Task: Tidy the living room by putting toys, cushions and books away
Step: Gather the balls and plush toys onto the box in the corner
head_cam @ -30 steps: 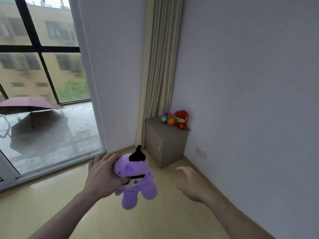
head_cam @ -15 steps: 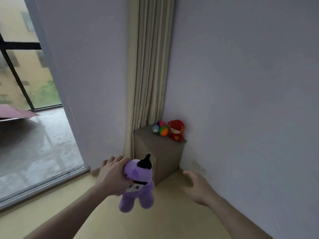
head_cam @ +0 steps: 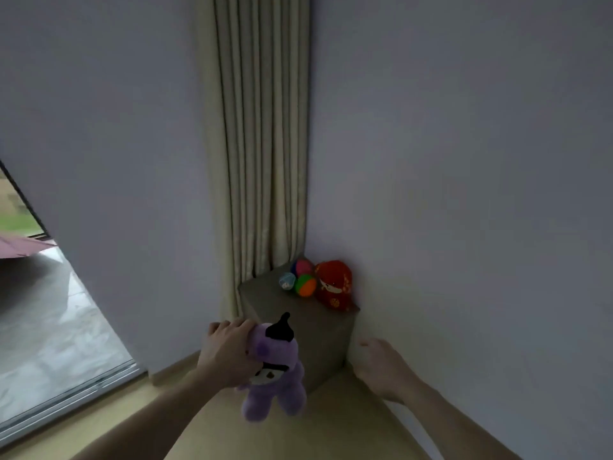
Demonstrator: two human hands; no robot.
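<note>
At the far left of the frame a glass door [head_cam: 49, 327] showed a wet terrace outside, with the edge of a pink umbrella [head_cam: 20, 249] just inside the left border. Moving toward the centre, a beige curtain [head_cam: 262, 144] hung from the top of the frame down into the corner of the room.

In the lower centre the left hand [head_cam: 225, 355] gripped a purple plush toy [head_cam: 273, 370] by its head, the fingers curled round it, so that the toy's body and legs dangled above the floor [head_cam: 315, 426]. The toy wore a small black pointed hat and sat in front of the near face of a low brown cabinet [head_cam: 311, 340], which stood in the corner, right of centre.

On the cabinet's top, toward the back, lay three small balls: a pale blue one [head_cam: 287, 281], a pink-and-blue one [head_cam: 301, 267] and an orange-and-green one [head_cam: 306, 285], all close together. Touching or just beside them, against the wall, sat a red plush doll [head_cam: 333, 285].

At lower right the right hand [head_cam: 381, 368] hung near the wall with its fingers loosely spread, holding nothing.

Judging by this, the toy part of the tidying was well under way: several toys were already gathered on the cabinet, and the purple one looked bound for the free front part of the top. No cushions or books were in view, so how much of that remained could not be told.
</note>
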